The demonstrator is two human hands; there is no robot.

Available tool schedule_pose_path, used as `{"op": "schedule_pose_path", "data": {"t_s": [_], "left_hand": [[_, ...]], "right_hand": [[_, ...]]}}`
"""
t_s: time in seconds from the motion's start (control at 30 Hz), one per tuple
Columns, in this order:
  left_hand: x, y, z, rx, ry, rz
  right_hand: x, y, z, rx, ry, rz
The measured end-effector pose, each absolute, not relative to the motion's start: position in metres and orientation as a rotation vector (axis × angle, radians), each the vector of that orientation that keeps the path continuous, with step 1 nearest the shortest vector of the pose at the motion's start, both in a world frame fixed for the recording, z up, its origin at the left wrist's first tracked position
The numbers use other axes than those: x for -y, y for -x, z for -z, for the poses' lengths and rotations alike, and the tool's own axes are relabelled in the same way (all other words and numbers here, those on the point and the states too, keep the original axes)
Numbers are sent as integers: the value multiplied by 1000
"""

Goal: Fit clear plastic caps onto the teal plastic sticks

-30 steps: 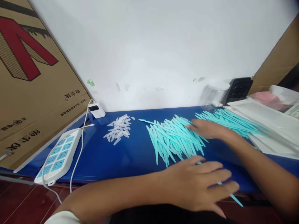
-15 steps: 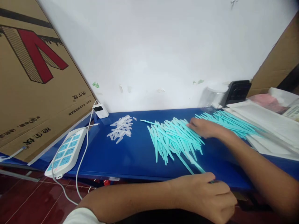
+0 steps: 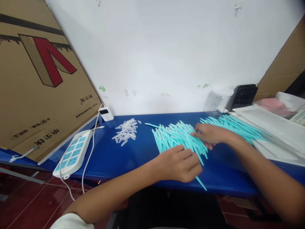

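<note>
A heaped pile of slim turquoise plastic sticks [image 3: 177,132], many with paler tips, lies on the blue table. My left hand [image 3: 182,163] is over the pile's front edge with its fingers curled closed. What those fingers hold, if anything, is hidden. One turquoise stick [image 3: 201,183] sticks out below this hand, past the table's front edge. At the pile's right edge my right hand [image 3: 207,135] has thumb and fingers closed on the end of a turquoise stick. Farther left is a small pile of translucent whitish pieces [image 3: 126,130].
More turquoise sticks [image 3: 233,127] lie at right beside white flat packaging [image 3: 276,127]. A clear jar [image 3: 218,101] and a black device [image 3: 244,97] stand against the wall. Left are a power strip [image 3: 73,152], a white cable [image 3: 89,156], a small white device [image 3: 106,114] and a cardboard box [image 3: 47,105].
My left hand has moved left and up, from beyond the table's front edge to over the pile. My right hand stays at the pile's right edge. The view has shifted slightly.
</note>
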State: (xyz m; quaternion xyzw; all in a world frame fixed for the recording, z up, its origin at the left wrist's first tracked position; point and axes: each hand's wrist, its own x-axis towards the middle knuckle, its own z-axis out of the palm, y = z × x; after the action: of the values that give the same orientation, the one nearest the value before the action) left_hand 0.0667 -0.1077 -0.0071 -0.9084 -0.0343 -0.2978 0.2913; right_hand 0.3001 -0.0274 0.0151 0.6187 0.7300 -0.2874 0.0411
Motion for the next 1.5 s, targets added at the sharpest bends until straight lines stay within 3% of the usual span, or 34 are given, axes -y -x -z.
{"op": "schedule_pose_path", "data": {"t_s": [0.27,0.53,0.8,1.0,1.17,1.33,1.5], "left_hand": [[84,-26,31,486,2580,502],[119,-35,25,653,2747,972],[148,-89,58,332,2648,668],[162,-87,54,137,2540,853],[186,-69,19,-18,2507,925],[145,-44,-5,159,2463,919],[84,-21,15,476,2526,596]], "right_hand": [[15,-316,-15,-2202,-2020,601],[14,-312,-6,-2245,-1870,797],[18,-306,-13,-2291,-1894,655],[20,-305,-16,-2280,-1897,662],[19,-306,-15,-2289,-1888,670],[18,-305,-13,-2287,-1902,652],[17,-306,-11,-2308,-1879,657]]}}
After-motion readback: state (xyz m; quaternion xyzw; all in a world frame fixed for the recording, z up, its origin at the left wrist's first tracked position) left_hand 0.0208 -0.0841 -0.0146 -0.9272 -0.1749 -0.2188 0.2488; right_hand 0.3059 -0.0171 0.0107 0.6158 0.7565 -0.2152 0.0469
